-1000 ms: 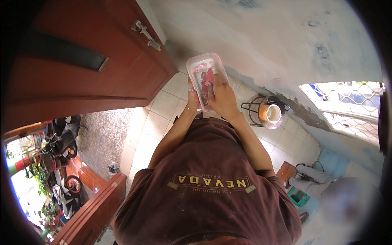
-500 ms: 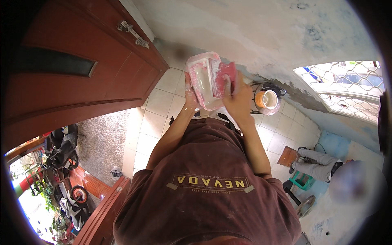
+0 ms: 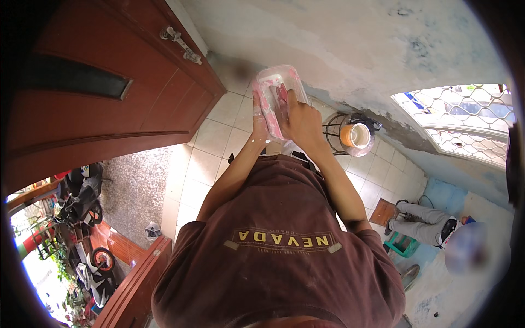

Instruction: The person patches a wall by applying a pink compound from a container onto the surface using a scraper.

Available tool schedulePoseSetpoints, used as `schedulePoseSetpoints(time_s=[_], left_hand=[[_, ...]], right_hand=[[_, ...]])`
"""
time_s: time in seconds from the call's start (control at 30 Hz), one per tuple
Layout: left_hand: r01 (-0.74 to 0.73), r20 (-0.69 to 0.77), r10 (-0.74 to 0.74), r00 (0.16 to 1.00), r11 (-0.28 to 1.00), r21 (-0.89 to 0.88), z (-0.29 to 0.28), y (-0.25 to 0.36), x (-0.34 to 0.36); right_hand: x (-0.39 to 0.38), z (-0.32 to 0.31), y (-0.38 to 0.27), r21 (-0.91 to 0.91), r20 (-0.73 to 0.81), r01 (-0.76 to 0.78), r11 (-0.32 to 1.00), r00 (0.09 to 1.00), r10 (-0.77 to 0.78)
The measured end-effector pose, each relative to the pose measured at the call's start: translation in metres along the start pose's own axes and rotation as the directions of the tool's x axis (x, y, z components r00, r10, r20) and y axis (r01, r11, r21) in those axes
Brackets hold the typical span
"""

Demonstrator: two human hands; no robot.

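At the upper centre of the frame, a clear plastic tray (image 3: 272, 90) smeared with pink paint is gripped along its edge by the left hand (image 3: 259, 124), while the right hand (image 3: 302, 121) is pressed inside it, fingers together.

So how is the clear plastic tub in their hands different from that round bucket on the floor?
The clear rectangular plastic tub is shallow, pink-smeared and held up by the left hand, with the right hand reaching inside. The round orange-and-white bucket is deeper, untouched, and stands on the tiled floor. Both are open-topped.
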State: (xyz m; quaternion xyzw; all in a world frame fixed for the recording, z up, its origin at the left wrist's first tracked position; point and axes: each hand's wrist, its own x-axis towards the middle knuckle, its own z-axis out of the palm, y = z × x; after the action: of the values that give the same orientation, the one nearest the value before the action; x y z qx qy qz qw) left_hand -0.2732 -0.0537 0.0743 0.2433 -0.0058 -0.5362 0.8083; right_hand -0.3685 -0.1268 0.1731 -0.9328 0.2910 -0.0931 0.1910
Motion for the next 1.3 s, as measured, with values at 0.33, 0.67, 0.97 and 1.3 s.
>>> schedulePoseSetpoints(time_s=[0.33,0.67,0.97,1.3], left_hand=[[-0.033,0.075,0.033,0.997,0.999,0.002,-0.01,0.004,0.0],[-0.105,-0.058,0.117,0.991,0.978,0.182,-0.013,-0.001,-0.005],[-0.143,-0.104,0.166,0.981,0.97,0.195,-0.014,-0.004,-0.014],[-0.116,-0.038,0.113,0.993,0.989,-0.09,-0.027,0.002,-0.016]], right_hand=[[-0.007,-0.02,0.012,0.197,-0.222,-0.128,0.972,0.96,0.171],[-0.007,-0.017,0.019,0.16,-0.165,-0.087,0.983,0.98,0.114],[-0.006,0.026,0.013,0.252,-0.086,-0.094,0.963,0.989,0.119],[0.0,0.005,-0.017,0.276,-0.055,0.027,0.961,0.998,-0.013]])
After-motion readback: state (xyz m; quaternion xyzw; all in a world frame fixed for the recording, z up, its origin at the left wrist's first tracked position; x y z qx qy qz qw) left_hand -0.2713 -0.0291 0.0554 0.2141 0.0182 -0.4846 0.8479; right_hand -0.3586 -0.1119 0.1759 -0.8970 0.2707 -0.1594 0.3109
